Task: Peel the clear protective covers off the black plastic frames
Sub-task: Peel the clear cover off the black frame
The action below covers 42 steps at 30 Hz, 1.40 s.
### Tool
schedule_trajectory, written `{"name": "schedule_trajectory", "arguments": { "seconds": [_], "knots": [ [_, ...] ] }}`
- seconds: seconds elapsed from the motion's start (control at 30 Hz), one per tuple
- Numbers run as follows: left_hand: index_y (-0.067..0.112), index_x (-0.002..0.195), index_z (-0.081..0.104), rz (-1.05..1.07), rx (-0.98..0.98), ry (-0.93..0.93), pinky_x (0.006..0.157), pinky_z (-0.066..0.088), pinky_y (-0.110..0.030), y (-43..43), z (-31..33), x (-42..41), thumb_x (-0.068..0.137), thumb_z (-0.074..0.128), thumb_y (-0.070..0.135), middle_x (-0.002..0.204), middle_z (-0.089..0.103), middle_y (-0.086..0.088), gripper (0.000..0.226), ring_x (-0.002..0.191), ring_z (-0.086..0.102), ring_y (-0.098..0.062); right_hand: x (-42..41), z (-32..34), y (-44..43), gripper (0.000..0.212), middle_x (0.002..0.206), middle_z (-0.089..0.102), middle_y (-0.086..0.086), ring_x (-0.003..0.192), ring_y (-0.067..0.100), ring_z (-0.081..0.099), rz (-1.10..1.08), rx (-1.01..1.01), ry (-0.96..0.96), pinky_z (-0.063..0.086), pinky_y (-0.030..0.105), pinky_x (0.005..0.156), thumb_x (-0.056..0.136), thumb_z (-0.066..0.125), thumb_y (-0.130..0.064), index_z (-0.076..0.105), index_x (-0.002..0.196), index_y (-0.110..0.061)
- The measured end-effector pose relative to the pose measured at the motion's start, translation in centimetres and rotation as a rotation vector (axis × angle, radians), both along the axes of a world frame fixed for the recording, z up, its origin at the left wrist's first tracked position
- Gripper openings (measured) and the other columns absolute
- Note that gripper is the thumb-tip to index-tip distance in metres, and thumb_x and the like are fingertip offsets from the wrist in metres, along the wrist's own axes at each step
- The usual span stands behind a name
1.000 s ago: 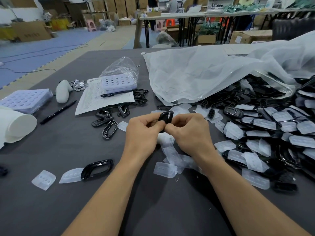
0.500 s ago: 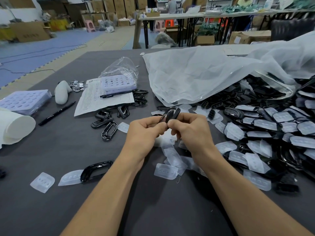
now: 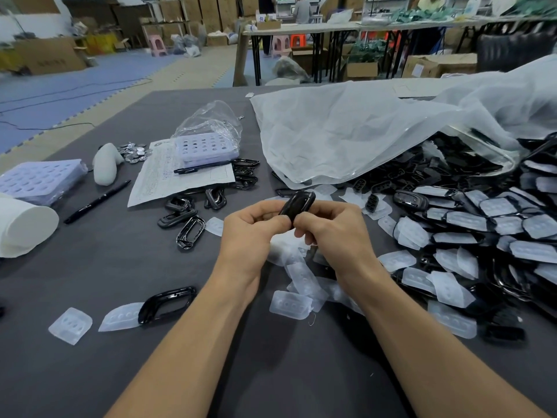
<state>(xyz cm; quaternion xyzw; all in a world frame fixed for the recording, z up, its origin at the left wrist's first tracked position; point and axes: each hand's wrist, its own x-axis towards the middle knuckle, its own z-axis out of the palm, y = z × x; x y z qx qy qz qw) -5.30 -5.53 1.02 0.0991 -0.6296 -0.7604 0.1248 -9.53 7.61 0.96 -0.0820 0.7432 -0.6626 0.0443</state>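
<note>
Grey worktable [image 3: 90,267], with the heap of covered frames [image 3: 482,230] as landmark. Left of the heap, my left hand [image 3: 250,233] and right hand [image 3: 334,233], fingers curled, both pinch one black frame [image 3: 298,203]. It has tipped up higher than a second ago, so I am probably seeking the cover's edge; no peel shows yet.

Soft overhead light is falling evenly – faint shadows are pooling on the table [image 3: 286,372] at 6 o'clock. The bag [image 3: 346,131] at 1 o'clock is glowing white; the frame [image 3: 144,310] at 7 o'clock is glinting. Edges are bowing, background showing blurred.
</note>
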Motion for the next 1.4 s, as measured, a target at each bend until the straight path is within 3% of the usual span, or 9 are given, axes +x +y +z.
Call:
{"name": "schedule_trajectory", "arguments": {
  "seconds": [0.17,0.43,0.57,0.73,0.9,1.1,1.23,1.33,1.4],
  "knots": [
    [0.019,0.088,0.083,-0.060,0.027,-0.040,0.080,0.045,-0.022,-0.1,0.1,-0.1,0.074,0.071,0.002,0.088,0.078,-0.006,0.025,0.082,0.064,-0.012,-0.5,0.0,0.3,0.008,0.061,0.064,0.009,0.055,0.013,0.050,0.040,-0.170,-0.049,0.041,0.021,0.053,0.073,0.072,-0.011,0.072,0.067,-0.005],
    [0.025,0.079,0.083,-0.073,-0.036,0.018,0.070,0.053,-0.013,-0.4,0.4,0.2,0.084,0.075,-0.006,0.084,0.080,-0.007,0.032,0.075,0.074,-0.010,-0.2,0.3,0.5,0.015,0.060,0.061,0.008,0.058,0.012,0.049,0.066,-0.132,-0.039,0.041,0.021,0.056,0.080,0.073,-0.005,0.067,0.066,-0.001],
    [0.018,0.078,0.083,-0.053,-0.071,-0.034,0.069,0.055,-0.019,-0.8,0.2,0.0,0.080,0.076,-0.009,0.080,0.079,-0.008,0.028,0.073,0.074,-0.014,0.2,0.6,0.4,0.012,0.066,0.064,0.004,0.063,0.013,0.054,0.025,-0.181,-0.028,0.046,0.024,0.058,0.074,0.075,-0.008,0.071,0.064,-0.014],
    [0.021,0.084,0.083,-0.055,-0.138,-0.086,0.060,0.050,-0.023,-0.4,-0.1,0.2,0.069,0.081,0.009,0.083,0.079,-0.007,0.020,0.072,0.070,-0.013,-0.2,1.1,0.8,0.035,0.068,0.068,0.004,0.067,0.020,0.056,0.008,-0.309,-0.112,0.048,0.025,0.063,0.086,0.072,0.001,0.075,0.059,-0.021],
    [0.026,0.100,0.084,-0.171,-0.092,-0.024,0.089,0.055,-0.034,-0.5,0.0,0.4,0.067,0.081,0.011,0.100,0.081,-0.009,0.036,0.089,0.073,-0.018,-0.8,1.1,1.2,0.023,0.069,0.067,0.005,0.057,0.014,0.050,0.024,-0.444,-0.325,0.042,0.023,0.058,0.091,0.068,-0.005,0.071,0.070,-0.013],
    [0.021,0.093,0.086,-0.137,0.012,-0.020,0.098,0.052,-0.034,-0.9,0.1,0.1,0.071,0.079,-0.001,0.099,0.081,-0.008,0.032,0.094,0.073,-0.017,-1.1,1.1,1.7,0.009,0.082,0.072,0.010,0.066,0.015,0.060,0.160,-0.570,-0.390,0.052,0.022,0.060,0.088,0.070,-0.007,0.071,0.080,-0.006],
    [0.047,0.088,0.081,0.236,-0.454,0.082,0.072,0.051,-0.013,0.0,-0.2,0.1,0.082,0.078,0.004,0.078,0.077,0.020,0.044,0.072,0.066,0.003,-0.5,-0.1,0.8,0.017,0.073,0.076,0.001,0.058,0.014,0.065,-0.143,-0.084,-0.056,0.050,0.032,0.059,0.088,0.078,-0.033,0.079,0.074,-0.023],
    [0.049,0.093,0.080,0.399,-0.788,0.165,0.086,0.049,-0.017,0.8,-0.4,0.6,0.085,0.078,0.012,0.084,0.071,0.036,0.038,0.092,0.062,0.007,0.0,-0.1,0.1,0.036,0.072,0.076,0.007,0.058,0.022,0.072,-0.139,-0.128,-0.092,0.054,0.031,0.054,0.091,0.075,-0.046,0.077,0.070,-0.017],
    [0.038,0.096,0.083,0.418,-0.977,0.280,0.093,0.042,-0.022,0.9,-0.8,0.6,0.084,0.080,0.008,0.090,0.072,0.029,0.032,0.096,0.056,0.007,0.0,0.1,0.0,0.041,0.070,0.075,0.013,0.058,0.023,0.073,-0.097,-0.196,-0.159,0.053,0.026,0.050,0.092,0.075,-0.042,0.075,0.068,-0.009]
  ]
}}
